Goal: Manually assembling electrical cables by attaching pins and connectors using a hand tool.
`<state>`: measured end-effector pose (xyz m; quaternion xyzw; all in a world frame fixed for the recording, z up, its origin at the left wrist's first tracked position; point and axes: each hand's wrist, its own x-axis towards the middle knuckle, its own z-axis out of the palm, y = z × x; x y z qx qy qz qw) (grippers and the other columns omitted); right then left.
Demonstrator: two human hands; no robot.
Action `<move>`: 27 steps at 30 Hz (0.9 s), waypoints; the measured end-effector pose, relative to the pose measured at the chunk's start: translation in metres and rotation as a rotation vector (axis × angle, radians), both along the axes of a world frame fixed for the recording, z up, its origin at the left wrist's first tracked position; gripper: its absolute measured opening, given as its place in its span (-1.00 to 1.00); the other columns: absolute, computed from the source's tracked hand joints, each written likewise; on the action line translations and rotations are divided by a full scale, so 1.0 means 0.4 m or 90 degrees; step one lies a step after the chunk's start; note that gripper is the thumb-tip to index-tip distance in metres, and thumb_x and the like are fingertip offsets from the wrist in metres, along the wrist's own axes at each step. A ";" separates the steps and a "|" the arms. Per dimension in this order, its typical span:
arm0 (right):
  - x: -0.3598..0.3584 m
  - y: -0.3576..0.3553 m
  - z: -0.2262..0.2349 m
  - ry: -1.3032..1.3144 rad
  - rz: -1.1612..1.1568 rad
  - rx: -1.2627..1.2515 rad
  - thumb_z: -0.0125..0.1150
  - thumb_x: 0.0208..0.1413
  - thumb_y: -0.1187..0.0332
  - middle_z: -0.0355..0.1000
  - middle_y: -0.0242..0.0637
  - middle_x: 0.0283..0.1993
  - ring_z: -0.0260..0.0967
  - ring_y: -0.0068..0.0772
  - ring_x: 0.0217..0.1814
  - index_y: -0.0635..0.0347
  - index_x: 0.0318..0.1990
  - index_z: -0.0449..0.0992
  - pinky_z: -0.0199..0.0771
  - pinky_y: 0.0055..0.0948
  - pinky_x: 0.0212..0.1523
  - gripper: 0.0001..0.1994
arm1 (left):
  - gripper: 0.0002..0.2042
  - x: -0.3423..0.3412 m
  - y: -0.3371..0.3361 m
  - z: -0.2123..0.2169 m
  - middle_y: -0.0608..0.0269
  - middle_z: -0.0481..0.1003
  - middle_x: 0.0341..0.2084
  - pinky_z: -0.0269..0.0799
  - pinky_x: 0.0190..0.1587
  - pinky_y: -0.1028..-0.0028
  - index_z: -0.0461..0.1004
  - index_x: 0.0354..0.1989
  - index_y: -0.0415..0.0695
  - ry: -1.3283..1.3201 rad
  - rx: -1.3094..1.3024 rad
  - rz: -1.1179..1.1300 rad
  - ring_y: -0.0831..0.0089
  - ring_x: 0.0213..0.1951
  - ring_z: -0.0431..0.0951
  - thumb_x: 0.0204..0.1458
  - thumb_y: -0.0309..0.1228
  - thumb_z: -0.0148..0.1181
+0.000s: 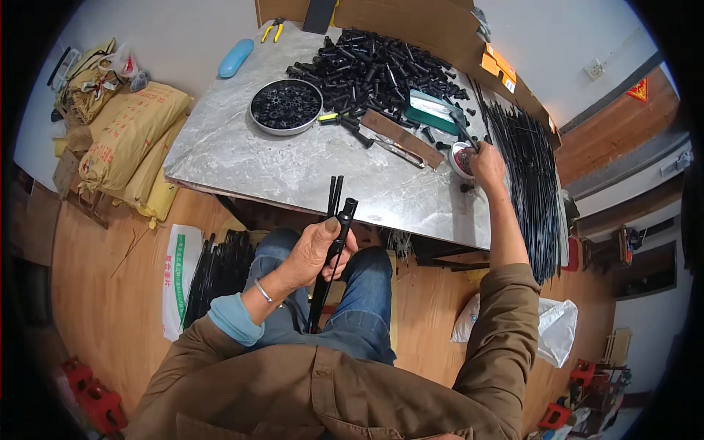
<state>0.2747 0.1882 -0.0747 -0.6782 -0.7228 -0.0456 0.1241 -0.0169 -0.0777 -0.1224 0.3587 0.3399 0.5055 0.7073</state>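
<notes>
My left hand (315, 253) is closed round a bundle of thin black rods (335, 192) and a thicker black tube (350, 210), held upright over my lap in front of the table edge. The lower ends of the bundle drop between my knees. At the right of the table my right hand (488, 167) grips a dark, slim tool (463, 126), whose exact kind I cannot make out. Beside its fingers stands a small white bowl (460, 160) with something reddish inside. A wooden strip (403, 138) and a metal tool (398, 152) lie left of the bowl.
A heap of black tubular parts (374, 70) covers the table's back. Around it are a round tray of small black rings (286, 108), a blue case (235, 59), yellow-handled pliers (273, 30) and a green-and-white box (431, 111). Long black rods (524, 176) line the right edge.
</notes>
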 end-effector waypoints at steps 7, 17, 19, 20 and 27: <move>-0.004 -0.005 0.027 0.036 -0.045 0.007 0.17 0.02 0.09 0.50 -0.03 -0.33 0.44 0.04 -0.21 0.19 -0.29 0.55 0.39 -0.12 -0.22 -0.67 | -0.32 0.003 -0.020 0.008 0.35 0.21 -0.79 0.16 -0.71 0.60 0.36 -0.40 -0.23 -0.001 0.006 0.020 0.63 -0.78 0.20 -0.03 0.32 -0.07; -0.144 -0.365 0.037 1.178 0.114 -0.460 0.03 0.22 0.11 0.07 -0.52 -0.55 0.00 -0.62 -0.55 0.04 -0.44 0.27 0.15 -0.50 -0.45 -0.72 | -0.37 0.016 -0.081 0.039 0.33 0.28 -0.66 0.12 -0.70 0.66 0.36 -0.28 -0.28 0.013 0.048 0.136 0.67 -0.74 0.20 0.07 0.21 -0.05; -0.221 -0.474 0.001 1.266 0.158 -0.553 0.02 0.21 0.06 0.04 -0.53 -0.56 -0.01 -0.62 -0.56 0.05 -0.49 0.25 0.14 -0.50 -0.45 -0.67 | -0.42 0.022 -0.097 0.041 0.31 0.31 -0.59 0.15 -0.68 0.66 0.37 -0.25 -0.27 0.017 0.046 0.170 0.66 -0.72 0.22 0.10 0.16 -0.06; -0.241 -0.524 -0.016 1.313 0.178 -0.574 0.02 0.22 0.06 0.05 -0.52 -0.56 0.00 -0.61 -0.56 0.07 -0.49 0.26 0.14 -0.50 -0.45 -0.66 | -0.45 0.031 -0.102 0.046 0.31 0.33 -0.53 0.18 -0.65 0.67 0.37 -0.21 -0.26 0.012 0.062 0.162 0.67 -0.69 0.25 0.13 0.12 -0.07; -0.362 -0.690 -0.022 1.326 0.229 -0.544 0.10 0.19 0.13 0.21 -0.47 -0.51 0.12 -0.57 -0.51 0.18 -0.42 0.36 0.19 -0.51 -0.48 -0.70 | -0.51 0.055 -0.131 0.056 0.43 0.31 -0.63 0.13 -0.67 0.70 0.37 -0.15 -0.24 0.078 0.179 0.229 0.76 -0.68 0.23 0.16 0.04 -0.05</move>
